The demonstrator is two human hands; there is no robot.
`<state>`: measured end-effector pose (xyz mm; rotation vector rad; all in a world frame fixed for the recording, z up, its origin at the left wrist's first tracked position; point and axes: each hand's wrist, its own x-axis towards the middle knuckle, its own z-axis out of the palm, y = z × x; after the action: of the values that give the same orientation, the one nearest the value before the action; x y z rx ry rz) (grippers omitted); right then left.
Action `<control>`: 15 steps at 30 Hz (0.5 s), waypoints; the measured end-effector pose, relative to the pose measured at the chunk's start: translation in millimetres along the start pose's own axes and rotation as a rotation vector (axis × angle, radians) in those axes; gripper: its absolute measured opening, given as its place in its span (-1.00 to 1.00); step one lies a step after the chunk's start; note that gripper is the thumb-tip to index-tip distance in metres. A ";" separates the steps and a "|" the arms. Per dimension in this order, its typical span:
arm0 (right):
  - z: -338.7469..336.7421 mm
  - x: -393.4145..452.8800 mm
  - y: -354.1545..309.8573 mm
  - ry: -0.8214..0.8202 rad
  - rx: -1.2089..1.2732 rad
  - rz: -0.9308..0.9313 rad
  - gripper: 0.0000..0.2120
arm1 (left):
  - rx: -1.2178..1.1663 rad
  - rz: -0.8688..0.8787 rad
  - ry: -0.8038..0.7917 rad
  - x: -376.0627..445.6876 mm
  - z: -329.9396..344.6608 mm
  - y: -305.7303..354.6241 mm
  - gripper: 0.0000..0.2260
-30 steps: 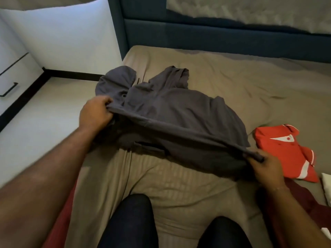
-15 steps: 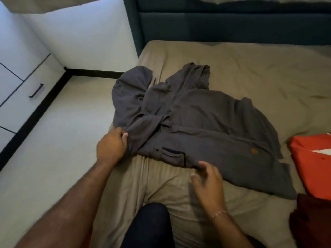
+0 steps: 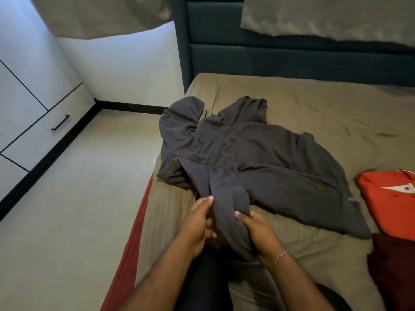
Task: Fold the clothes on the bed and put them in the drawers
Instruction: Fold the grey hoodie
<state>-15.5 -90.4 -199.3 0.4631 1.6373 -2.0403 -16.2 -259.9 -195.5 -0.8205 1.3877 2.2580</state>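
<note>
Fingers of left hand (image 3: 197, 223) and right hand (image 3: 258, 230) pinch grey hoodie (image 3: 258, 153).

The grey hoodie (image 3: 247, 158) hides the fingertips of both hands. The red shirt (image 3: 390, 203) and a dark red garment (image 3: 395, 272) are cut off at the right edge.

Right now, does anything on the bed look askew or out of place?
The gray hoodie lies rumpled and skewed across the bed, its hood bunched toward the edge. Both hands, left and right, grip one sleeve. The folded red shirt looks neat. Nothing looks damaged.
</note>
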 end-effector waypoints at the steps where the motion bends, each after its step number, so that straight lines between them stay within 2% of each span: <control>1: -12.4 -5.4 -3.2 0.040 -0.161 -0.068 -0.88 | 0.066 0.010 0.066 8.0 -5.9 -8.1 -0.74; 3: -42.0 -16.7 -9.1 0.157 -0.628 -0.207 -0.88 | 0.093 -0.021 0.187 22.8 -18.4 -17.8 -0.82; 5: -66.5 -25.6 -13.7 0.251 -1.122 -0.185 -0.79 | 0.040 -0.031 0.262 38.0 -27.8 -20.7 -0.89; 6: -76.0 -30.7 -15.3 0.291 -1.263 -0.144 -0.78 | 0.024 -0.006 0.282 45.8 -31.2 -19.6 -0.91; 8: -86.7 -39.4 -14.3 0.333 -1.361 -0.109 -0.81 | 0.021 0.104 0.316 58.7 -30.4 -10.3 -0.86; 10: -89.1 -44.2 -10.5 0.347 -1.374 -0.129 -0.74 | 0.078 0.197 0.388 71.7 -26.4 3.9 -0.68; 11: -87.7 -45.6 -10.7 0.372 -1.342 -0.151 -0.72 | 0.154 0.214 0.467 74.1 -24.8 12.6 -0.58; 13: -89.2 -45.3 -16.5 0.434 -1.244 -0.184 -0.73 | 0.456 0.319 0.772 72.5 -17.5 27.1 -0.50; 14: -90.5 -43.5 -20.6 0.443 -1.197 -0.199 -0.74 | 0.639 0.493 0.892 70.6 -13.0 34.1 -0.52; 15: -91.9 -40.3 -25.5 0.433 -1.166 -0.210 -0.74 | 0.825 0.714 0.858 72.6 -5.9 40.7 -0.55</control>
<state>0.4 9.7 -177.7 0.2904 2.8358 -0.7884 -93.5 -282.9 -216.6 -1.1231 3.0917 1.3574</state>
